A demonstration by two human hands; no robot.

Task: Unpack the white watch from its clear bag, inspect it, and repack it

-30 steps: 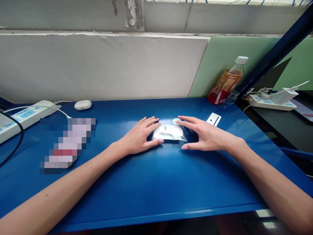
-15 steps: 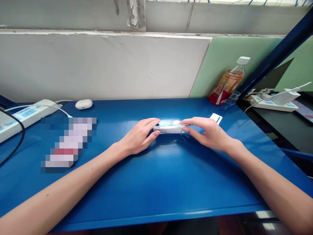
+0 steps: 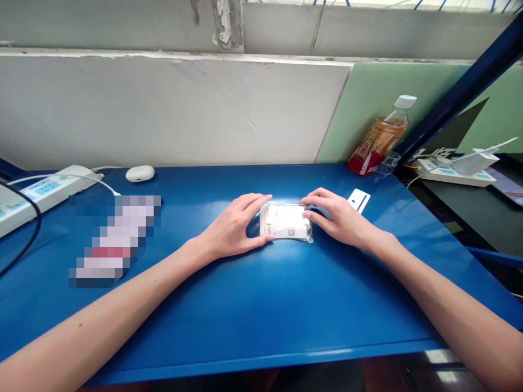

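A small white packet (image 3: pixel 281 222) in clear, crinkled plastic lies face up on the blue table (image 3: pixel 261 305), its printed label showing a barcode and a square code. My left hand (image 3: pixel 235 228) spans the packet's left end, thumb at the near edge and index finger at the far edge. At the right end, my right hand (image 3: pixel 339 218) has its thumb on the plastic and its fingers at the far corner. A white card (image 3: pixel 359 200) with a dark stripe lies just behind my right hand, partly covered by it.
A blurred-out phone-like object (image 3: pixel 118 239) with a white cable lies left, near a power strip (image 3: pixel 53 188) and a white earbud case (image 3: pixel 140 173). At the back right a drink bottle (image 3: pixel 378 139) leans by a blue post (image 3: pixel 461 92). Another power strip (image 3: pixel 457 171) is beyond.
The packet has gone from standing on edge to lying flat, so its label now faces up. My left thumb and index finger have spread wider around it.
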